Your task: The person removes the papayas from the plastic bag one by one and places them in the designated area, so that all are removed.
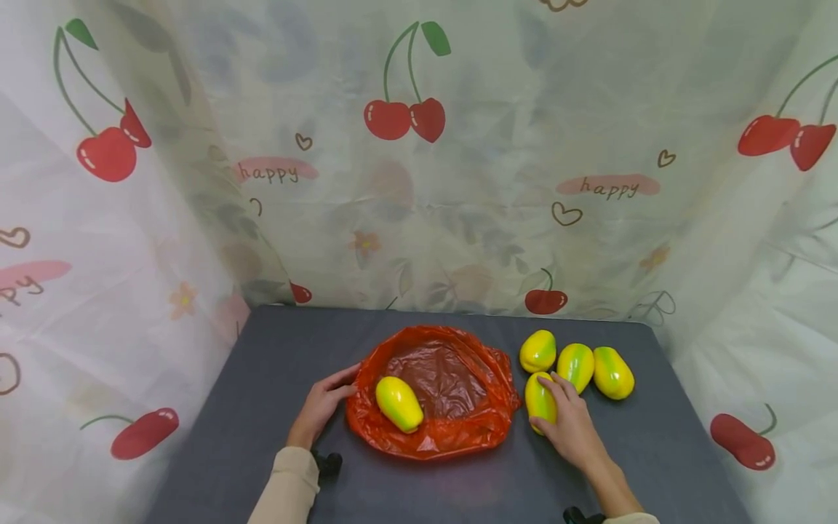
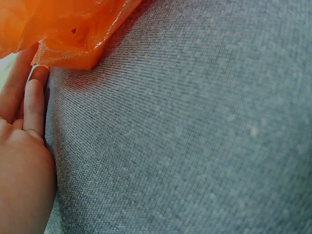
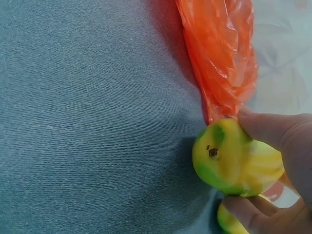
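Note:
A red plastic bag (image 1: 452,440) lies on the table with its mouth spread wide. One yellow-green papaya (image 1: 399,405) rests inside at its left. My left hand (image 1: 318,407) touches the bag's left rim, fingers fairly straight; the bag (image 2: 73,39) covers the fingertips in the left wrist view. To the right of the bag, my right hand (image 1: 571,423) grips another papaya (image 1: 540,399) between thumb and fingers. The right wrist view shows this papaya's (image 3: 229,156) stem-scar end, close to the bag's gathered edge (image 3: 222,63).
Beyond the right hand sit three more papayas: a left one (image 1: 537,351), a middle one (image 1: 576,366) and a right one (image 1: 614,373). The dark grey table (image 1: 262,364) is bordered by a cherry-printed curtain (image 1: 458,218) at the back and sides.

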Available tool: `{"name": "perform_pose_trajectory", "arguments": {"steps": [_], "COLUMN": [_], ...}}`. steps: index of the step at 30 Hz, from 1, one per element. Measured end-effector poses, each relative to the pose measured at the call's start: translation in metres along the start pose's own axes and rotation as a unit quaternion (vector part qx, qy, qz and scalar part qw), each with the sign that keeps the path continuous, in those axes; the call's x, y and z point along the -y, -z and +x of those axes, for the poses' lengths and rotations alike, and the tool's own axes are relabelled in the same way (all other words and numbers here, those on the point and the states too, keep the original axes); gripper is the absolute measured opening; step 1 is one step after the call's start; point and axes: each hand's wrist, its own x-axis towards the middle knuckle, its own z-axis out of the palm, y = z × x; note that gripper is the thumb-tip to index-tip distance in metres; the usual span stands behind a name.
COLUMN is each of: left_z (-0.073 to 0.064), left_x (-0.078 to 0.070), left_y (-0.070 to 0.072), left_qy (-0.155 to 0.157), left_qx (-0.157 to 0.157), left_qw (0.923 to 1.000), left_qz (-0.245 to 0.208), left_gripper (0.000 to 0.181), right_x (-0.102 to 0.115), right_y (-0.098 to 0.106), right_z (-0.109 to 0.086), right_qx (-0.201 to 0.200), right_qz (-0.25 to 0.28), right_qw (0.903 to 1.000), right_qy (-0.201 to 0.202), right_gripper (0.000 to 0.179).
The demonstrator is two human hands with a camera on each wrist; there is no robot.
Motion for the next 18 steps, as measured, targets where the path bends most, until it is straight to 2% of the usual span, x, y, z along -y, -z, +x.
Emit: {"name": "perform_pose_trajectory", "arguments": {"steps": [18], "left_z": [-0.0002], "left_x": [0.0005], "left_y": [-0.0002], "left_qy": [-0.002], "left_qx": [-0.001], "left_qw": [1.0], "left_qz": [0.0], "left_gripper": [0.045], "right_x": [0.0005], "right_y": [0.0014], "right_z": [-0.0013], "right_qx": [0.041], "right_qz": [-0.009], "right_qw": [0.9976], "right_qy": [-0.056], "right_gripper": [0.076]}}
